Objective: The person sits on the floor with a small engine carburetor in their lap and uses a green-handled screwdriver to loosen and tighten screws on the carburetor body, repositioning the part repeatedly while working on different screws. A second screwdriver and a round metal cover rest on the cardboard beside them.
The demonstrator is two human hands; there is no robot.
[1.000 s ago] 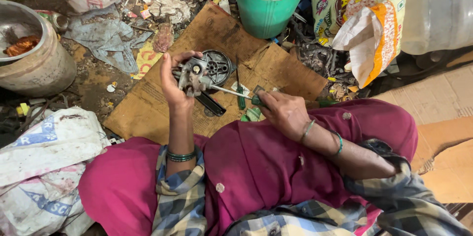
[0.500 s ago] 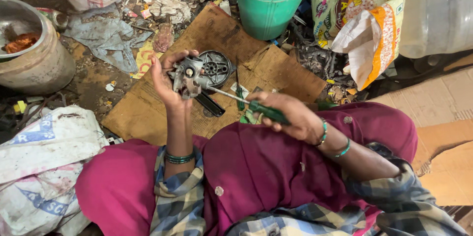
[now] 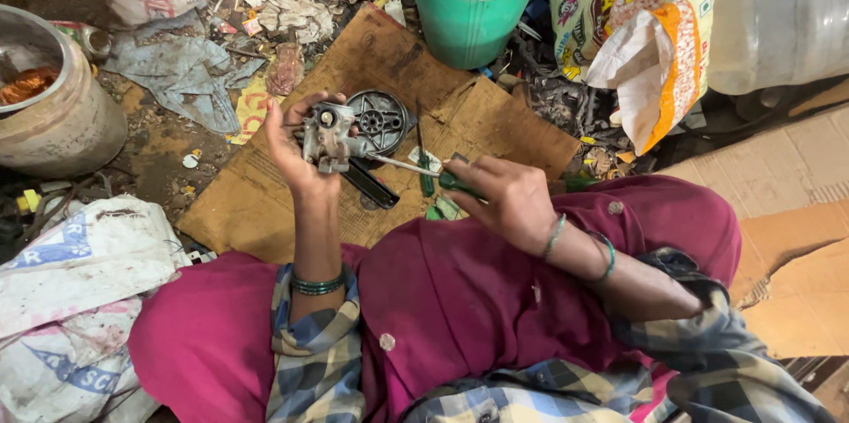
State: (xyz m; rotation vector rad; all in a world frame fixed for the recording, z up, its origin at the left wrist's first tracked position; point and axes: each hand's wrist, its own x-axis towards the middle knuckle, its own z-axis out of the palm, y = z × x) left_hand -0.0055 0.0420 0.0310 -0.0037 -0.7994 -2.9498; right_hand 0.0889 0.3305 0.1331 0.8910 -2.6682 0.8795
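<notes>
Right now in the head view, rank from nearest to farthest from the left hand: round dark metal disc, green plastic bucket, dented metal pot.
1. Round dark metal disc: just right of the left hand, on the cardboard.
2. Green plastic bucket: upper right.
3. Dented metal pot: far left.

I see magenta trousers and checked shirt sleeves in blue, yellow and grey on the person; green bangles ring the left wrist, and thin green and silver ones the right wrist.
</notes>
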